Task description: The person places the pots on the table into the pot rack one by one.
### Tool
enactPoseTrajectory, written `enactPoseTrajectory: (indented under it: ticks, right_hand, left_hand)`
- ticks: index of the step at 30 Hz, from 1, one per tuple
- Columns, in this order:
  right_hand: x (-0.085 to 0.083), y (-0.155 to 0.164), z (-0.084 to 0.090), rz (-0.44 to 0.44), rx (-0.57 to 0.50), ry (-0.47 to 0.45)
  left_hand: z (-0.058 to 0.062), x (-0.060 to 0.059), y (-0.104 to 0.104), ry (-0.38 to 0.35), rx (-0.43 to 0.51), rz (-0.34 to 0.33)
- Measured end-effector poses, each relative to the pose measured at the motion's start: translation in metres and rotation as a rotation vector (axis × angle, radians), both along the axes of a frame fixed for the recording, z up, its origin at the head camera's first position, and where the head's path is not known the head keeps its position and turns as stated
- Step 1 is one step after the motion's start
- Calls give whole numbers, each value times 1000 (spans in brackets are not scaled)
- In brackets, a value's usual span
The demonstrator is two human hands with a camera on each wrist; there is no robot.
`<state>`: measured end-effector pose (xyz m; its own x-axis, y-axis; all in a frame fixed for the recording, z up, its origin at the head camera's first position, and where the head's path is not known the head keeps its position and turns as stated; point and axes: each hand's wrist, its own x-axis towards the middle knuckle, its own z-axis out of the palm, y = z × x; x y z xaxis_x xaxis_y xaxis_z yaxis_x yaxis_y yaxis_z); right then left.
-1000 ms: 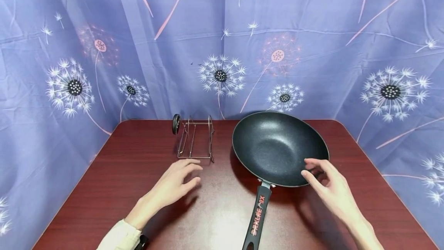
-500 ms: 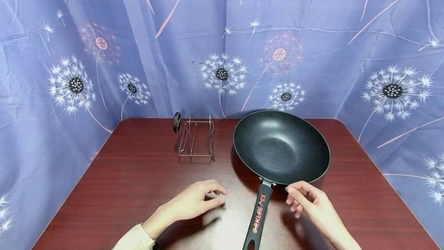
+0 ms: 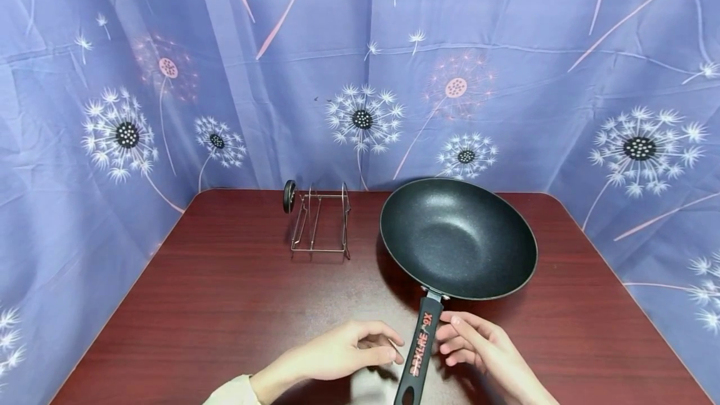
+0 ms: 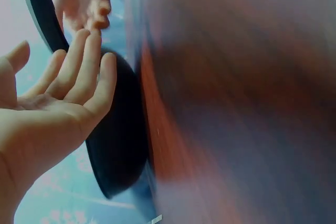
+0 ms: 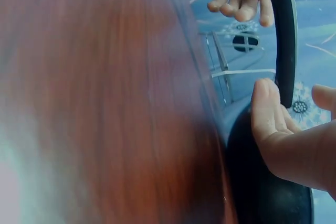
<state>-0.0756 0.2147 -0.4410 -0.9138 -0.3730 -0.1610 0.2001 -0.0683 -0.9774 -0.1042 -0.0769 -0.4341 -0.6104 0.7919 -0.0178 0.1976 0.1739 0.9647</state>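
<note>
A black wok with a long black handle sits on the table, its handle pointing toward me. Just left of the handle is my left hand, fingers loosely bent and holding nothing. On the other side, my right hand has its fingertips right beside the handle's upper part, thumb apart. In the left wrist view the left fingers are spread, with the wok behind them. The right wrist view has the handle rising between the two hands.
A thin metal wire rack with a round black knob at its left end lies at the back of the reddish-brown table. A blue dandelion-print curtain hangs close behind and along both sides.
My right hand has come from the wok's right rim down and left to the handle. My left hand has moved from near the rack toward the handle's left side. Wok and rack stay put.
</note>
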Motion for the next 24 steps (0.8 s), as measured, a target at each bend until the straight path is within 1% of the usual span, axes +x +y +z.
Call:
enactPoseTrajectory:
  ticks: [2,4,8,11,14,17,21,24]
  right_hand:
    - [0,-3,0,25,-65,-62]
    - [1,-7,-1,51,-128,-86]
    - [2,-15,-3,106,-250,-87]
    - [2,-21,-4,119,-308,-79]
    - [3,-27,-3,99,-325,-96]
    - [2,-34,-2,65,-296,-128]
    - [2,-41,0,36,-246,-155]
    - [2,-44,0,32,-252,-167]
  left_hand:
    - [1,4,4,-65,26,-24]
    - [2,7,9,-123,45,-31]
    - [1,13,15,-243,66,-11]
    - [1,18,20,-344,82,-6]
    - [1,23,25,-438,104,-17]
    - [2,26,31,-504,136,-38]
    - [0,28,40,-575,228,-75]
    - [-4,29,45,-648,282,-57]
